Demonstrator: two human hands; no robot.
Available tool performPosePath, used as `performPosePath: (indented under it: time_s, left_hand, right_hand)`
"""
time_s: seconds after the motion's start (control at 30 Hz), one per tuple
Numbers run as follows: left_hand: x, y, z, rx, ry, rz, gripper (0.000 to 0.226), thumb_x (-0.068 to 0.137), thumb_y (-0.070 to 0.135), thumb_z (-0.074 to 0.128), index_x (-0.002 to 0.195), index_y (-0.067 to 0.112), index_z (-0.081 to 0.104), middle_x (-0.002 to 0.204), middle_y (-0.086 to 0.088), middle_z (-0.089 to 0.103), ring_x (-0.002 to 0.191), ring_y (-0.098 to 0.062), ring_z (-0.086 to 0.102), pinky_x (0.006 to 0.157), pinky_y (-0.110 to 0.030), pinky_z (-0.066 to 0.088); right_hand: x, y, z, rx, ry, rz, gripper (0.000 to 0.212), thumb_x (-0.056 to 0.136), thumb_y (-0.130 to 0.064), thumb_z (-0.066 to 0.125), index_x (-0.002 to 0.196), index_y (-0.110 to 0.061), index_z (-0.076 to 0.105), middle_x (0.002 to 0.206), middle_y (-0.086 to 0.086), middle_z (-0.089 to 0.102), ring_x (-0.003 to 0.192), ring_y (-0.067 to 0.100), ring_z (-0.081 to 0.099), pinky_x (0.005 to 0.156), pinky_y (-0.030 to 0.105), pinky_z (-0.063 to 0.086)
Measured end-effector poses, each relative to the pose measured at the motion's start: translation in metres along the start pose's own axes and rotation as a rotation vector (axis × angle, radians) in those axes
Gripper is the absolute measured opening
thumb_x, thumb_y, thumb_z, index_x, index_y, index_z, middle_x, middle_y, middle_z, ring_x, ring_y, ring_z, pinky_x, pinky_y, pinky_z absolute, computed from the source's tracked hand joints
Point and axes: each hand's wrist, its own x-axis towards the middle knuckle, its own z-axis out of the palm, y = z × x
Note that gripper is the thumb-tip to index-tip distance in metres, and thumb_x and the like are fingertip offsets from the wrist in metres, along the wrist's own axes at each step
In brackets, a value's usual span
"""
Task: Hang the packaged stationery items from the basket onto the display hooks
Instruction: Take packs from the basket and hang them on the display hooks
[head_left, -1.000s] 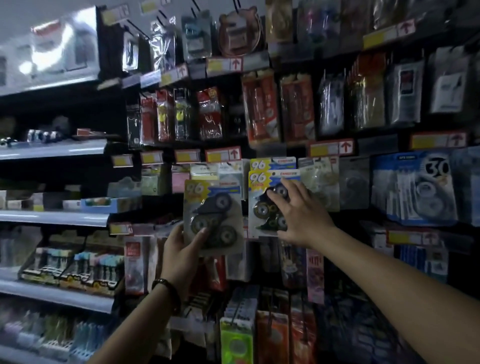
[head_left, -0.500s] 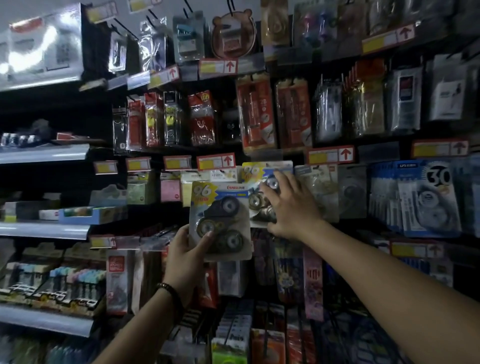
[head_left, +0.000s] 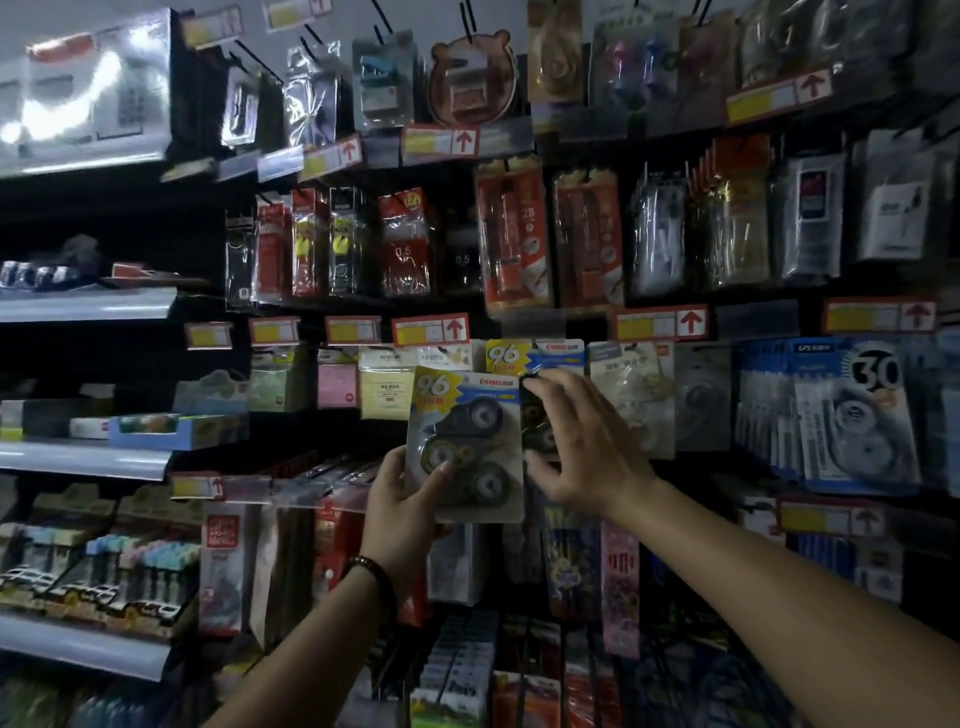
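Observation:
My left hand (head_left: 402, 506) grips the lower left corner of a carded correction-tape pack (head_left: 467, 441), yellow "96" at its top, held upright in front of the display. Just behind and to the right, a matching pack (head_left: 535, 356) hangs on the wall. My right hand (head_left: 582, 441) rests against that hanging pack with fingers spread, covering its lower half. The hook that carries it is hidden behind the packs. No basket is in view.
Packaged pens, leads and tapes hang in rows above and beside, with red-and-yellow price tags (head_left: 434, 330) under each row. Blue "30" tape packs (head_left: 852, 415) hang at right. Metal shelves (head_left: 88, 462) with boxed goods stand at left. More packs hang below.
The right hand has pushed the hanging pack back against the wall and its fingers have loosened. The left hand has brought its pack up and right, closer to the hanging one.

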Motion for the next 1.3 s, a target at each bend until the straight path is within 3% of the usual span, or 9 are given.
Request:
performPosePath:
  time_s: [0.1, 0.2, 0.37, 0.47, 0.53, 0.77, 1.13, 1.3]
  left_hand:
    - [0.0, 0.0, 0.012, -0.013, -0.01, 0.02, 0.026, 0.097, 0.022, 0.074, 0.12, 0.02, 0.063, 0.109, -0.004, 0.079, 0.091, -0.017, 0.078, 0.058, -0.024, 0.057]
    - [0.0, -0.002, 0.024, 0.004, -0.045, 0.041, 0.024, 0.097, 0.021, 0.074, 0.119, 0.022, 0.064, 0.111, -0.004, 0.079, 0.098, -0.02, 0.078, 0.063, -0.025, 0.059]
    - [0.004, -0.004, 0.034, 0.026, -0.065, 0.054, 0.028, 0.096, 0.019, 0.076, 0.121, 0.019, 0.063, 0.113, -0.004, 0.077, 0.104, -0.023, 0.076, 0.085, -0.045, 0.065]
    - [0.007, 0.001, 0.033, 0.399, 0.025, 0.136, 0.037, 0.092, 0.026, 0.079, 0.123, 0.02, 0.059, 0.114, 0.004, 0.07, 0.1, -0.009, 0.068, 0.083, -0.03, 0.057]
    - [0.009, 0.002, 0.032, 0.593, 0.062, 0.213, 0.038, 0.09, 0.03, 0.077, 0.122, 0.02, 0.059, 0.117, 0.003, 0.064, 0.104, -0.013, 0.064, 0.085, -0.031, 0.055]
    - [-0.001, 0.007, 0.025, 1.041, -0.133, 0.323, 0.041, 0.094, 0.037, 0.07, 0.132, 0.028, 0.056, 0.128, 0.004, 0.056, 0.117, -0.017, 0.059, 0.097, -0.036, 0.054]
    - [-0.013, -0.001, 0.014, 1.124, -0.211, 0.29, 0.032, 0.095, 0.042, 0.067, 0.124, 0.031, 0.062, 0.13, 0.005, 0.057, 0.108, -0.019, 0.064, 0.092, -0.04, 0.058]
    - [-0.02, -0.005, 0.007, 1.133, -0.23, 0.283, 0.026, 0.096, 0.042, 0.067, 0.12, 0.032, 0.062, 0.132, 0.005, 0.056, 0.109, -0.017, 0.063, 0.091, -0.036, 0.058]
  right_hand:
    - [-0.008, -0.003, -0.004, 0.116, -0.125, -0.027, 0.112, 0.076, -0.069, 0.073, 0.162, -0.019, 0.022, 0.167, 0.0, 0.021, 0.155, 0.022, 0.023, 0.126, 0.038, 0.025]
    - [-0.007, -0.003, -0.003, 0.044, -0.245, -0.079, 0.123, 0.071, -0.081, 0.068, 0.165, -0.025, 0.013, 0.172, -0.001, 0.009, 0.159, 0.021, 0.009, 0.128, 0.042, 0.017]
    - [-0.002, -0.001, -0.006, -0.025, -0.241, -0.04, 0.115, 0.066, -0.069, 0.075, 0.161, -0.024, 0.027, 0.163, 0.004, 0.024, 0.152, 0.027, 0.02, 0.125, 0.048, 0.028]
    - [0.003, 0.003, -0.008, -0.141, -0.227, -0.03, 0.115, 0.063, -0.067, 0.076, 0.159, -0.022, 0.03, 0.159, 0.008, 0.028, 0.148, 0.031, 0.027, 0.122, 0.047, 0.03]
    - [0.006, 0.006, -0.008, -0.216, -0.231, -0.022, 0.115, 0.063, -0.065, 0.076, 0.158, -0.019, 0.03, 0.158, 0.012, 0.03, 0.146, 0.034, 0.029, 0.12, 0.048, 0.034]
    - [0.018, 0.016, -0.009, -0.375, -0.239, 0.052, 0.117, 0.066, -0.057, 0.083, 0.161, -0.016, 0.028, 0.163, 0.018, 0.025, 0.148, 0.038, 0.022, 0.118, 0.056, 0.035]
    - [0.032, 0.019, -0.013, -0.42, -0.333, 0.091, 0.114, 0.066, -0.06, 0.078, 0.161, -0.025, 0.026, 0.155, 0.009, 0.028, 0.144, 0.032, 0.025, 0.117, 0.05, 0.032]
    - [0.034, 0.014, -0.004, -0.44, -0.394, 0.126, 0.111, 0.072, -0.049, 0.083, 0.161, -0.022, 0.022, 0.157, 0.013, 0.023, 0.146, 0.034, 0.023, 0.118, 0.05, 0.029]
